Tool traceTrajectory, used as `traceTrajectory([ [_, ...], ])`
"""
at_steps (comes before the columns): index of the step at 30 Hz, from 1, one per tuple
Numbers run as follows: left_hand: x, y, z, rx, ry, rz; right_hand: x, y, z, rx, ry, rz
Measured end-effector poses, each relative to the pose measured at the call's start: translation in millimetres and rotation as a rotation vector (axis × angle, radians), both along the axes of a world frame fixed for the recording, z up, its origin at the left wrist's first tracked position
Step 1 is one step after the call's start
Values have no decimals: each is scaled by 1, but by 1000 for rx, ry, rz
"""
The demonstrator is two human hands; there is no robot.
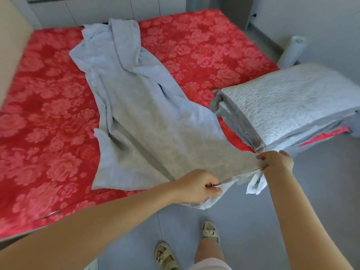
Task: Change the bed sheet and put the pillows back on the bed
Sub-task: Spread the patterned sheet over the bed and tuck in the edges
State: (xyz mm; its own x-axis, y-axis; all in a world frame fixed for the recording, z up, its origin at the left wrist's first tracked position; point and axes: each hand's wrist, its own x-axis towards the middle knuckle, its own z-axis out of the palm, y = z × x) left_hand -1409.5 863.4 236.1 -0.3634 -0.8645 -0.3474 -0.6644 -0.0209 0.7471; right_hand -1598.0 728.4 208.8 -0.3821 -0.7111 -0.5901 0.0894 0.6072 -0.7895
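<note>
A pale grey-blue bed sheet (pixel 136 106) lies bunched in a long strip across the bare red flowered mattress (pixel 39 114), reaching from the far edge to the near corner. My left hand (pixel 196 189) grips the sheet's near edge, fingers curled round the cloth. My right hand (pixel 276 160) pinches the same edge a little farther right, and the hem is stretched between the two hands. A white tag end of the sheet hangs below my right hand. No pillows are in view.
A folded grey quilt (pixel 292 102) sits on the mattress's right corner. Beyond it a white cylinder (pixel 292 51) stands on the grey floor. White cabinets (pixel 97 8) run along the far side. My sandalled feet (pixel 209 230) stand on the floor by the bed.
</note>
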Motion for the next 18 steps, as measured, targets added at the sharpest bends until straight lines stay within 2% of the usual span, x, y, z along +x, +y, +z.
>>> traceTrajectory([
  [3,-38,21,-3,105,80,-29,-23,-2,19,-79,53,-127],
  [6,-48,33,-20,269,52,-43,-27,3,31,-236,81,-55],
  [8,-46,28,-19,386,58,27,-32,6,40,-429,160,156],
  [9,-43,18,-17,399,84,154,-32,9,45,-526,218,284],
  [10,-40,7,-12,380,186,361,-30,15,52,-616,268,434],
  [12,-38,-22,15,306,527,800,-21,26,59,-840,351,730],
  [13,-36,-38,30,269,681,945,-17,32,60,-981,387,865],
  [15,-30,-68,53,221,837,1043,-8,39,56,-1246,472,1109],
  [18,-24,-84,78,251,718,967,1,38,51,-1405,545,1357],
])
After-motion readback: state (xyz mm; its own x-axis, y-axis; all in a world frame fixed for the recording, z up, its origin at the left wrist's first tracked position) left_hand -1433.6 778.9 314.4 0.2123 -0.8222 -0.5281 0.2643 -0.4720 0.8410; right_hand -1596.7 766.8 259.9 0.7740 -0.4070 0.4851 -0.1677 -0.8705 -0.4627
